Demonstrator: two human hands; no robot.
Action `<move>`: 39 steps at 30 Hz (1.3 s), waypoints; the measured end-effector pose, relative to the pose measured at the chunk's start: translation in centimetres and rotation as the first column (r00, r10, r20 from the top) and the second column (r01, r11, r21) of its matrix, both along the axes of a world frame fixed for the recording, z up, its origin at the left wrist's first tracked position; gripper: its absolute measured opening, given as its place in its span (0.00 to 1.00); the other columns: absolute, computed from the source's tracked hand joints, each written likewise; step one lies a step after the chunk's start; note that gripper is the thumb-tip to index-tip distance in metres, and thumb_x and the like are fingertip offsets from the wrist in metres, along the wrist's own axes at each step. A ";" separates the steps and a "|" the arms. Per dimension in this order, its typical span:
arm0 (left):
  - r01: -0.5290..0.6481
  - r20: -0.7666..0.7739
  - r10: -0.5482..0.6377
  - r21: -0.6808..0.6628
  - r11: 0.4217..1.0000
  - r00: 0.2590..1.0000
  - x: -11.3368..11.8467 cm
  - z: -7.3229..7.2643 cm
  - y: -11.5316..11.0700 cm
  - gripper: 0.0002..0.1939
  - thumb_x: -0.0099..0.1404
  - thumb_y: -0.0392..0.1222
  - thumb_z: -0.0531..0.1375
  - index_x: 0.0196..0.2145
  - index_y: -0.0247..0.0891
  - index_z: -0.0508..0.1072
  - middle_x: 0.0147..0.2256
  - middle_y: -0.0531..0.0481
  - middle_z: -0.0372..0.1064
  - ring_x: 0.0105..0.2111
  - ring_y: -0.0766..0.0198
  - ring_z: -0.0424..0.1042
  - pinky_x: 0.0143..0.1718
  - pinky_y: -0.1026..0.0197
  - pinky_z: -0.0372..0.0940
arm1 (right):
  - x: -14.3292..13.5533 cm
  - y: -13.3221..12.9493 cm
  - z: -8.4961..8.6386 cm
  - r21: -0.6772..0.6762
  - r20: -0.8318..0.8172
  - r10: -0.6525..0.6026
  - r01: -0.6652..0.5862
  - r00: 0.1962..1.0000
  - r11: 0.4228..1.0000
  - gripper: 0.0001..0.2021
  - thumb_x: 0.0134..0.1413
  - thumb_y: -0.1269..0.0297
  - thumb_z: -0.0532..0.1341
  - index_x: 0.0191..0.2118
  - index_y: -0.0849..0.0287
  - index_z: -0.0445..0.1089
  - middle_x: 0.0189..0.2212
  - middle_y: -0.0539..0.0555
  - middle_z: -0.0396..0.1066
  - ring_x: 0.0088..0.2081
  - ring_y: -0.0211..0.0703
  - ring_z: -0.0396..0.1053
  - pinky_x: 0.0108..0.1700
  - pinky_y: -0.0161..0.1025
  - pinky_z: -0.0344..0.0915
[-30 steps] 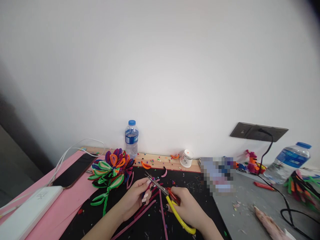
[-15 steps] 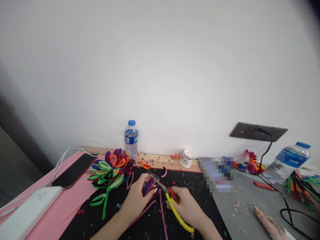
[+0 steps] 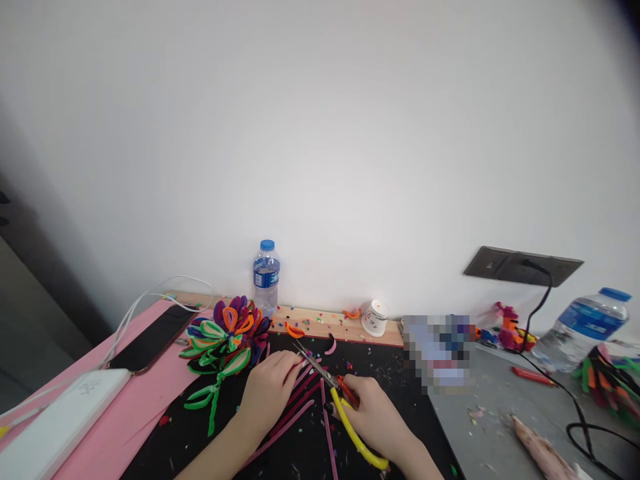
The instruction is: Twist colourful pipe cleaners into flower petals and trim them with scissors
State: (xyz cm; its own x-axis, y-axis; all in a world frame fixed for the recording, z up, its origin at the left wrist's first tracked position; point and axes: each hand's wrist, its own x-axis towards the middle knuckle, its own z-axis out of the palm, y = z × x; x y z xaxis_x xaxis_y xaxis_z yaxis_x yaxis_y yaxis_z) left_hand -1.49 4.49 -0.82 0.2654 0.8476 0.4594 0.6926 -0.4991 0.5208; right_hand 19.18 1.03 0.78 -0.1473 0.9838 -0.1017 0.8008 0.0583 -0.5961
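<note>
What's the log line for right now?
right hand: holds scissors; left hand: close by, grip hidden; pink strips: on black mat; fuzzy flower: at left

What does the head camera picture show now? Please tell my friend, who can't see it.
The right hand holds red-and-yellow scissors, their blades close to the left hand. Fuzzy pink strips lie on a black mat below. A colourful fuzzy flower is on the left, with a plastic bottle and a white cup near the wall behind.
</note>
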 end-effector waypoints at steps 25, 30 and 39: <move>0.722 0.906 0.233 -0.422 0.548 0.353 0.3 0.6 0.4 0.11 0.55 0.41 0.62 0.22 0.32 0.67 0.20 0.54 0.65 0.20 0.73 0.62 0.24 0.71 0.58 | 0.3 0.0 0.3 0.090 -0.072 0.115 -0.108 0.991 0.990 0.09 0.43 0.67 0.56 0.20 0.60 0.54 0.17 0.43 0.51 0.22 0.31 0.46 0.22 0.29 0.45; 0.793 0.906 0.343 -0.393 0.465 0.248 0.3 0.2 0.3 0.09 0.54 0.38 0.64 0.23 0.32 0.67 0.20 0.54 0.64 0.20 0.75 0.61 0.24 0.72 0.58 | 0.2 -0.1 0.7 0.085 -0.103 0.144 -0.136 0.984 0.987 0.10 0.43 0.68 0.56 0.19 0.60 0.52 0.17 0.42 0.50 0.23 0.31 0.45 0.22 0.29 0.44; 0.776 0.916 0.302 -0.388 0.497 0.264 0.6 0.6 0.2 0.10 0.54 0.39 0.63 0.22 0.32 0.68 0.20 0.54 0.65 0.20 0.75 0.61 0.23 0.72 0.57 | 0.3 -0.2 0.9 0.057 -0.073 0.161 -0.157 0.984 0.986 0.09 0.40 0.70 0.58 0.21 0.59 0.53 0.18 0.42 0.50 0.23 0.31 0.45 0.23 0.29 0.45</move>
State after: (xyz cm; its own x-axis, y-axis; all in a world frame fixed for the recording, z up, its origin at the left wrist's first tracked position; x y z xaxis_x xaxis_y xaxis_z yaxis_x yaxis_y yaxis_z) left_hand -0.90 4.66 -0.18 0.4653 0.8751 -0.1331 -0.5024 0.3849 0.7742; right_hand 19.47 0.86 1.73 -0.3075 0.9509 -0.0340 0.7307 0.2131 -0.6486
